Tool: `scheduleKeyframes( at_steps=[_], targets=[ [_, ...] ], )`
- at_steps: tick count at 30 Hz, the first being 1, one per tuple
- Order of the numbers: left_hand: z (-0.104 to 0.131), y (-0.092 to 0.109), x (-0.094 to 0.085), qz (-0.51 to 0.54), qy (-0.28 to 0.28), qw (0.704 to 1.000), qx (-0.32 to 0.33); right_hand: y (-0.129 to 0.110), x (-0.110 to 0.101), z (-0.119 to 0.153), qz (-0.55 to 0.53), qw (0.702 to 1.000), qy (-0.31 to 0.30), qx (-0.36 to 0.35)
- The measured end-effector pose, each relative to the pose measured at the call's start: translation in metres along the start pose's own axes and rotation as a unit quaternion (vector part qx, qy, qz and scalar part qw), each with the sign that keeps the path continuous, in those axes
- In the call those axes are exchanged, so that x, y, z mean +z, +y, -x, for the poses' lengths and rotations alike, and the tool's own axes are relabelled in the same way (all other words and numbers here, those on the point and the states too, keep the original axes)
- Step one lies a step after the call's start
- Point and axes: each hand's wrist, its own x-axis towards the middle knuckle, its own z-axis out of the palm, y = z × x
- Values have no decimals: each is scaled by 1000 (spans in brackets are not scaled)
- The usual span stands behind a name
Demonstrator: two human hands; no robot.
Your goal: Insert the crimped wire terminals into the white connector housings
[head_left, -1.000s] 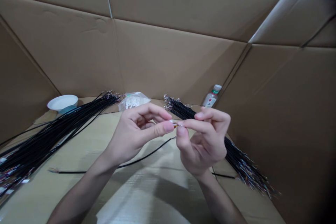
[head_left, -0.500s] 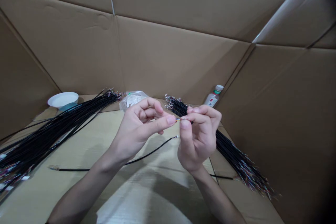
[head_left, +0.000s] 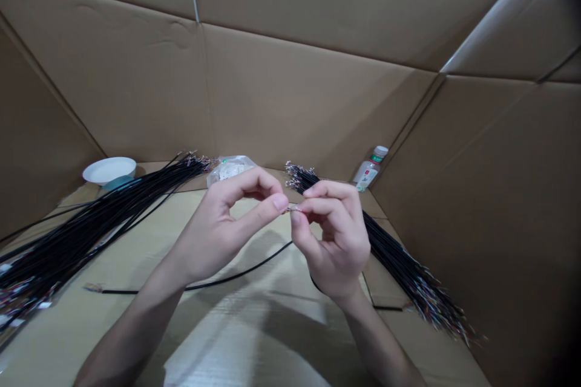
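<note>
Thin coloured wires (head_left: 292,209) are pinched between both hands over the middle of the table. My left hand (head_left: 236,217) closes thumb and forefinger on their left side. From the right, my right hand (head_left: 333,224) pinches them with thumb and fingertips; its palm faces me. A bit of black cable shows below the right hand, and a black cable end (head_left: 388,308) emerges beyond the right wrist, perhaps the same cable. Another single black cable (head_left: 245,274) lies beneath the hands, its bare-wire end (head_left: 93,287) at left and its other end hidden behind the right hand.
A large bundle of black cables (head_left: 104,230) lies at left, another bundle (head_left: 399,260) at right. At the back stand a white bowl (head_left: 109,169), a clear plastic bag (head_left: 229,168) with small white pieces, and a bottle (head_left: 370,169). Cardboard walls (head_left: 308,109) surround the table.
Both hands have shifted slightly left and stay close together. More of the wires shows between the fingertips. The right hand now covers the near cable's white tip.
</note>
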Motion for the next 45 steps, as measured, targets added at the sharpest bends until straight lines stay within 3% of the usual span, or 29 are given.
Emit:
scheduleKeyframes(
  at_steps=[18,27,32,36,45],
  targets=[
    [-3,-3,4,58,-4,997,-54,-3,-5,-6,44,998,-4,-38],
    [-4,-1,10,130,38,986,-97,-1,-6,-4,13,1000,-14,1],
    [-3,-5,10,190,21,973,-131,-3,-7,-4,10,999,4,40],
    [-3,-7,12,229,16,963,-143,-4,-9,-7,45,999,21,23],
    [-3,-8,7,250,-23,956,-151,-7,-19,-13,73,996,-53,7]
  ],
)
